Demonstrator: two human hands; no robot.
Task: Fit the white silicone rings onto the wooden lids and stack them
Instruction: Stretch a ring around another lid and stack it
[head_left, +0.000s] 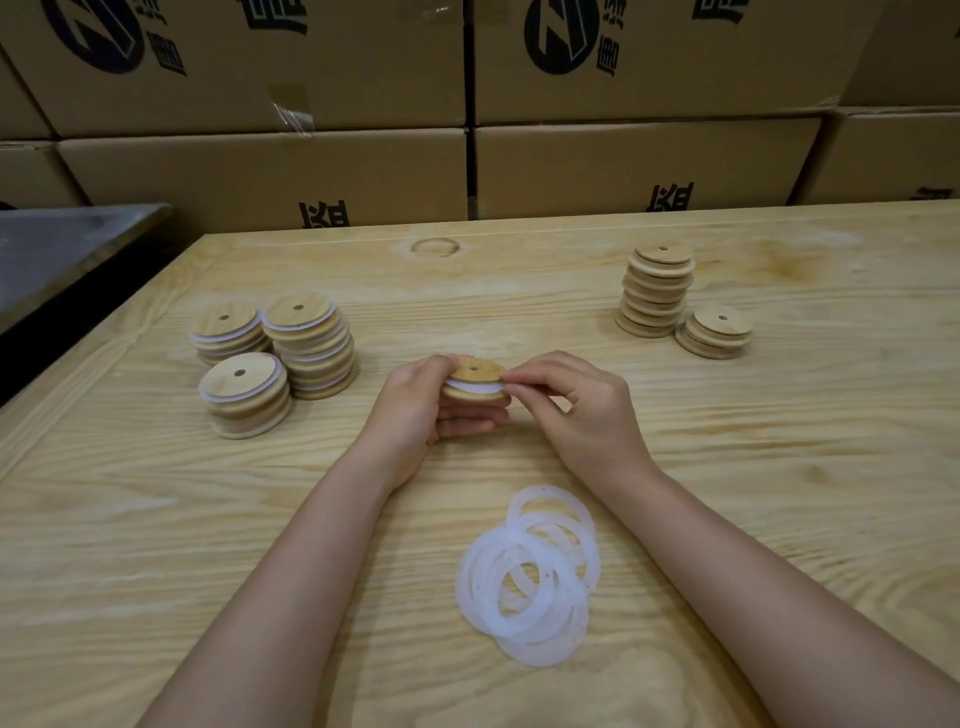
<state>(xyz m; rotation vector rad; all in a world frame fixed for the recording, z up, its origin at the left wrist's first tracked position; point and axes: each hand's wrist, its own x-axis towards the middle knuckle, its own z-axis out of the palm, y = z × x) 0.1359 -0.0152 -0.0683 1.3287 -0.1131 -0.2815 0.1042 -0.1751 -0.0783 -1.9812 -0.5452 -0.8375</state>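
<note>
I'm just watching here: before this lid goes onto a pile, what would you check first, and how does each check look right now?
1. Lid in hand held securely by left hand: ok.
2. White ring seated all the way round: cannot tell, the far side is hidden; right hand is pinching at its edge.
3. Finished stacks with white rings, room on top: ok.
4. Bare lids kept apart on the right: ok.
5. Loose rings available nearby: ok.
</note>
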